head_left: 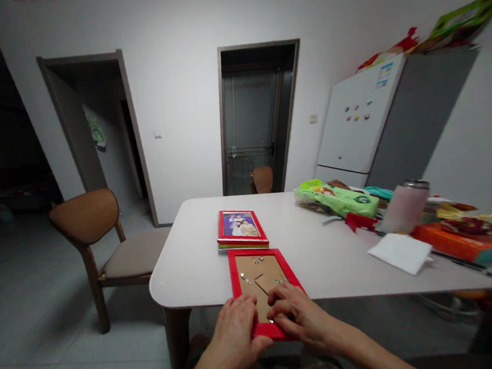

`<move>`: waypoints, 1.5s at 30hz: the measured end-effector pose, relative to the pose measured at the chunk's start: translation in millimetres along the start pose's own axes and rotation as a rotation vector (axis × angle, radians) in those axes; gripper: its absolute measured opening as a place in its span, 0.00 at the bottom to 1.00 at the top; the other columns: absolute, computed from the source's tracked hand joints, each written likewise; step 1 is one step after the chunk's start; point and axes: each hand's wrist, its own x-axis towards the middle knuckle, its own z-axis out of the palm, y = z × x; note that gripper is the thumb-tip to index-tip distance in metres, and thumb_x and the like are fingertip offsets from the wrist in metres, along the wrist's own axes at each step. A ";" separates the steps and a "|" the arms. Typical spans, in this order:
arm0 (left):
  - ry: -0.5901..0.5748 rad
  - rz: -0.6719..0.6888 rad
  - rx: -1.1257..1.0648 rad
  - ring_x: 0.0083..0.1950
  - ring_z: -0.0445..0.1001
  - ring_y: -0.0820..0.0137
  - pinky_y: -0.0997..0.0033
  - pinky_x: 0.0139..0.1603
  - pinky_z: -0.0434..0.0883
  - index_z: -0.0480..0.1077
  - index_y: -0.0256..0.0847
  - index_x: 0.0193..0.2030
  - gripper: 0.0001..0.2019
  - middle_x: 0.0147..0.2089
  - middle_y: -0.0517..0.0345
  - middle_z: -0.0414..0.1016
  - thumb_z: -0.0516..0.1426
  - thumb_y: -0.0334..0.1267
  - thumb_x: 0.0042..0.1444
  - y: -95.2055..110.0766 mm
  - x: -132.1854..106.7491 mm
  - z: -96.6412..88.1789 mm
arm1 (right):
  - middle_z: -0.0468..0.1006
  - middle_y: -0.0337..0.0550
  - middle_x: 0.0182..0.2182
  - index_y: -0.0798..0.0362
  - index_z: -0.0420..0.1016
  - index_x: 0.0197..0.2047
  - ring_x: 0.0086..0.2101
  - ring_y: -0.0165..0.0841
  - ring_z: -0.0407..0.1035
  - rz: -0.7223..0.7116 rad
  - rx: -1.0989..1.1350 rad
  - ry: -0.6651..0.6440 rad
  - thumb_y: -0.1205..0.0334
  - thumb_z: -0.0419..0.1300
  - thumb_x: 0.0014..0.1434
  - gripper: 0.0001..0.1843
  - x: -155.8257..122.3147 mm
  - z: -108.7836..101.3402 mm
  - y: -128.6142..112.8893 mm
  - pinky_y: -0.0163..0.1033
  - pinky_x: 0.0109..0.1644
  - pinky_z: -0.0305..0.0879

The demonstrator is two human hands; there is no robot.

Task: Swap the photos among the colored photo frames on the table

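A red photo frame (283, 260) lies face down at the near edge of the white table, its brown backing board (251, 265) and small metal clips turned up. My left hand (238, 325) is closed around the frame's near left corner, with the thumb along the near edge. Over the near right part, my right hand (299, 313) has its fingers curled down onto the backing and border, close to a metal clip at the near end. Just beyond lies a stack of frames, topped by a red picture frame (241, 227) with a photo of people facing up.
On the right of the table (318, 258) are a green packet (348, 200), a pinkish bottle (406, 207), white tissue (400, 252), a black pen (462, 262) and an orange box (448, 243). A wooden chair (92, 218) stands left; a refrigerator (359, 115) stands behind.
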 end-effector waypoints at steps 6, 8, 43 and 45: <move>0.001 0.013 -0.002 0.57 0.56 0.63 0.63 0.58 0.50 0.60 0.40 0.50 0.26 0.56 0.51 0.60 0.57 0.45 0.44 -0.2 -1.0 -1.8 | 0.68 0.45 0.41 0.46 0.72 0.38 0.43 0.36 0.57 -0.084 -0.066 -0.037 0.58 0.48 0.54 0.13 -11.8 -5.0 -7.6 0.44 0.47 0.54; 0.005 0.025 0.001 0.57 0.56 0.63 0.63 0.58 0.50 0.59 0.39 0.51 0.27 0.55 0.50 0.60 0.57 0.45 0.44 -1.6 -1.3 -1.6 | 0.67 0.45 0.42 0.46 0.71 0.40 0.44 0.37 0.56 -0.102 -0.089 -0.043 0.56 0.51 0.52 0.14 -14.3 -3.9 -7.9 0.45 0.48 0.53; -0.008 -0.001 -0.068 0.56 0.58 0.61 0.63 0.57 0.53 0.60 0.38 0.51 0.31 0.55 0.48 0.61 0.61 0.43 0.39 -2.8 -4.7 -8.2 | 0.73 0.46 0.35 0.54 0.72 0.35 0.37 0.31 0.64 0.292 -0.260 0.166 0.65 0.46 0.53 0.14 74.5 17.5 46.3 0.32 0.39 0.56; -0.010 -0.010 -0.068 0.56 0.57 0.61 0.62 0.57 0.52 0.60 0.37 0.51 0.31 0.55 0.47 0.60 0.61 0.42 0.39 -1.9 -5.3 -7.5 | 0.74 0.46 0.32 0.54 0.73 0.31 0.34 0.32 0.65 0.366 -0.263 0.188 0.65 0.47 0.52 0.13 80.7 16.4 57.9 0.33 0.36 0.56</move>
